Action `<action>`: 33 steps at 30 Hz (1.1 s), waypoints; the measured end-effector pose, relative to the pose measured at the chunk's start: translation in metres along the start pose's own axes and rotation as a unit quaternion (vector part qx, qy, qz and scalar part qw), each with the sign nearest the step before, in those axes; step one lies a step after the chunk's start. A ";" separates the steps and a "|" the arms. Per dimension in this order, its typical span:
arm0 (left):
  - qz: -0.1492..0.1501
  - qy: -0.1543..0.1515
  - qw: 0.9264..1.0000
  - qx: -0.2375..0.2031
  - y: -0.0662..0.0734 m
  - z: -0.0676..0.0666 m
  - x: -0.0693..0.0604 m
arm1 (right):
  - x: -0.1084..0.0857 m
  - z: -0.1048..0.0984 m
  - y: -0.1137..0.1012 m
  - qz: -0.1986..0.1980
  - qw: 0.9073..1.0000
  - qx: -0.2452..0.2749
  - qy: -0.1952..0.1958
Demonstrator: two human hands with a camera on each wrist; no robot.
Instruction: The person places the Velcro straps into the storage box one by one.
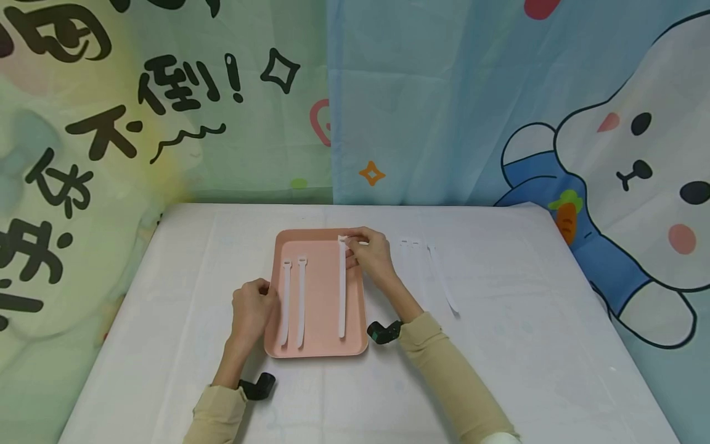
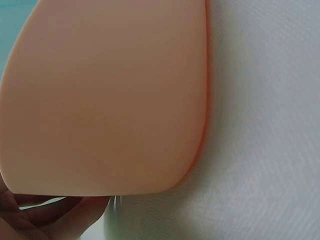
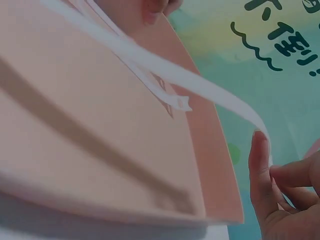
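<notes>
A pink tray [image 1: 322, 296] is in the middle of the white table. My left hand [image 1: 252, 308] grips its left rim; in the left wrist view those fingers [image 2: 75, 215] show at the tray's edge. Inside, two white straps with slotted heads, a left strap [image 1: 286, 302] and another strap [image 1: 301, 302], lie side by side toward the left. My right hand [image 1: 368, 253] pinches the head end of a third white strap [image 1: 342, 290] near the far right corner. In the right wrist view this strap [image 3: 200, 85] curves above the tray and casts a shadow there.
On the white tablecloth [image 1: 499, 339], right of my right hand, lies another white strap [image 1: 442, 280]. Faint white pieces [image 1: 409, 242] show beside its far end. A printed curtain [image 1: 410, 111] hangs behind the table.
</notes>
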State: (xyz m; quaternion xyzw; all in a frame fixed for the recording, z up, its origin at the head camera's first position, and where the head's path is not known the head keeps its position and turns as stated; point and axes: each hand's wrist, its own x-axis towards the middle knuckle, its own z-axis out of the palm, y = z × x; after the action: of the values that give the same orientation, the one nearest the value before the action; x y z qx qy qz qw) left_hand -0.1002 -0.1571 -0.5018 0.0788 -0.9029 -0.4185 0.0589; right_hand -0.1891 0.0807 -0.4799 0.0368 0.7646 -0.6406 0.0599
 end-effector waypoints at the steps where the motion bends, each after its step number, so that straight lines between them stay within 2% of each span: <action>1: -0.001 0.000 1.000 0.001 0.000 0.000 0.000 | 0.000 0.002 0.000 0.001 1.000 0.000 -0.002; 10: -0.008 -0.005 1.000 -0.001 0.000 0.000 0.000 | 0.005 0.021 0.004 -0.007 0.999 -0.012 -0.030; 15: -0.012 -0.006 1.000 0.000 -0.001 0.000 0.000 | 0.006 0.032 0.006 -0.015 0.999 -0.024 -0.033; 19: -0.011 -0.007 1.000 -0.001 -0.001 0.000 0.001 | 0.007 0.038 0.008 -0.016 0.999 -0.031 -0.041; 26: -0.015 -0.010 1.000 -0.002 0.000 -0.001 0.002 | 0.012 0.048 0.015 -0.017 0.999 -0.013 -0.048; 33: -0.008 -0.005 1.000 -0.001 -0.001 -0.001 0.001 | 0.013 0.054 0.021 -0.017 0.998 -0.032 -0.060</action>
State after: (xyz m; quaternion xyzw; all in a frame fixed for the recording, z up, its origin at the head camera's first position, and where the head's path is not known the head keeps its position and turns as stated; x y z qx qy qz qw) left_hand -0.1010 -0.1583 -0.5020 0.0836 -0.9019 -0.4206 0.0517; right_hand -0.1972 0.0307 -0.5118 -0.0161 0.7804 -0.6177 0.0959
